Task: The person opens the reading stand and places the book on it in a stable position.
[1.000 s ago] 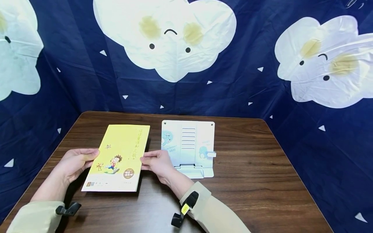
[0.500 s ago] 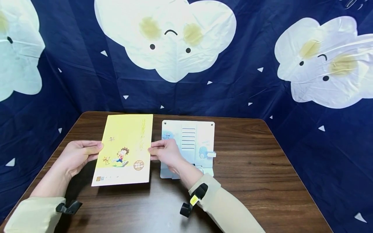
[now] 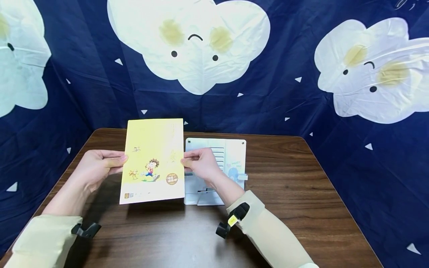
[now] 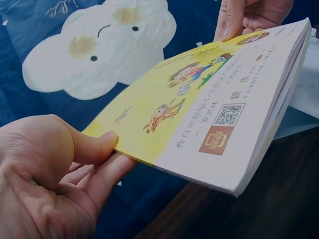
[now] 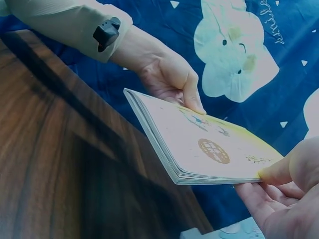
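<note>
A yellow and white book [image 3: 152,156] with a cartoon child on its cover is held up over the table, tilted, its shadow below. My left hand [image 3: 100,167] pinches its left edge, thumb on the cover and fingers beneath. On the opposite edge, my right hand [image 3: 202,163] pinches it the same way. The left wrist view shows the closed book [image 4: 219,114] from its lower corner, and in the right wrist view its page edges [image 5: 154,144] face the camera. Behind the right hand lies a pale blue and white book stand [image 3: 234,152], partly covered by that hand and the book.
The dark wooden table [image 3: 285,208] has rounded far corners. A small clear tab [image 3: 242,177] sticks out from the stand's right side. Beyond the table hangs a navy curtain [image 3: 285,100] with white clouds.
Both hands have lifted the book and carried it right and away from me, its top edge now rising past the table's far edge. The book stand has stayed put.
</note>
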A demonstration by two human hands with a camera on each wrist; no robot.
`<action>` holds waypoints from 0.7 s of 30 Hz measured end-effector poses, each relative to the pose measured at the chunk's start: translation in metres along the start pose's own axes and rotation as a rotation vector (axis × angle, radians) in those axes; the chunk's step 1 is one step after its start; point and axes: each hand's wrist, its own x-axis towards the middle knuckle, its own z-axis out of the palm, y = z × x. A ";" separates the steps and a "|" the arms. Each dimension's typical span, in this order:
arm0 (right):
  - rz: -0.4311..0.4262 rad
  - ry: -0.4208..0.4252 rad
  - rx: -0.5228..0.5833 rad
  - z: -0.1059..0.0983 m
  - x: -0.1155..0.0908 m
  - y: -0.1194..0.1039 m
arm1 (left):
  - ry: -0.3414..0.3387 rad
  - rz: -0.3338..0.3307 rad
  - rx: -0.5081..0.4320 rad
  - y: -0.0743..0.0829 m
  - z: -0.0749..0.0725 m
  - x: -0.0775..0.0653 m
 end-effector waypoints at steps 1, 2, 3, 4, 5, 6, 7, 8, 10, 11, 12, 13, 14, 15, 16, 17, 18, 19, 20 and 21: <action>-0.005 0.000 -0.012 -0.002 0.000 -0.001 | -0.002 0.005 0.005 0.002 0.002 0.001; -0.011 0.001 -0.024 -0.004 0.001 -0.003 | -0.004 0.008 0.011 0.003 0.004 0.002; -0.014 0.002 -0.034 -0.007 0.001 -0.005 | -0.002 0.008 0.015 0.005 0.006 0.003; -0.017 0.004 -0.042 -0.009 0.001 -0.006 | 0.000 0.009 0.020 0.006 0.008 0.004; -0.021 0.004 -0.048 -0.011 0.001 -0.007 | 0.001 0.012 0.035 0.007 0.011 0.004; -0.024 0.004 -0.049 -0.013 0.001 -0.008 | 0.002 0.016 0.043 0.008 0.013 0.005; -0.025 0.005 -0.050 -0.015 0.001 -0.009 | 0.005 0.019 0.050 0.009 0.015 0.005; -0.027 0.006 -0.049 -0.017 0.001 -0.011 | 0.007 0.021 0.056 0.011 0.017 0.006; -0.030 0.004 -0.044 -0.022 0.001 -0.013 | 0.013 0.029 0.075 0.013 0.022 0.007; -0.033 0.003 -0.045 -0.024 0.001 -0.013 | 0.016 0.034 0.093 0.013 0.024 0.008; -0.035 0.004 -0.046 -0.026 0.001 -0.015 | 0.020 0.037 0.105 0.014 0.027 0.009; -0.037 0.006 -0.050 -0.028 0.001 -0.015 | 0.024 0.041 0.127 0.015 0.030 0.010; -0.040 0.007 -0.053 -0.031 0.001 -0.016 | 0.028 0.045 0.148 0.016 0.033 0.012; -0.043 0.009 -0.061 -0.033 0.001 -0.017 | 0.031 0.048 0.160 0.017 0.035 0.013; -0.046 0.010 -0.067 -0.036 0.001 -0.017 | 0.034 0.049 0.163 0.017 0.038 0.015; -0.049 0.013 -0.075 -0.038 0.001 -0.018 | 0.033 0.054 0.166 0.018 0.040 0.016; -0.052 0.014 -0.085 -0.040 0.001 -0.018 | 0.032 0.056 0.160 0.018 0.042 0.018; -0.058 0.015 -0.095 -0.043 0.002 -0.019 | 0.032 0.059 0.158 0.018 0.044 0.019; -0.062 0.016 -0.104 -0.045 0.002 -0.019 | 0.030 0.061 0.149 0.019 0.046 0.020; -0.066 0.019 -0.115 -0.047 0.001 -0.020 | 0.029 0.064 0.145 0.019 0.048 0.022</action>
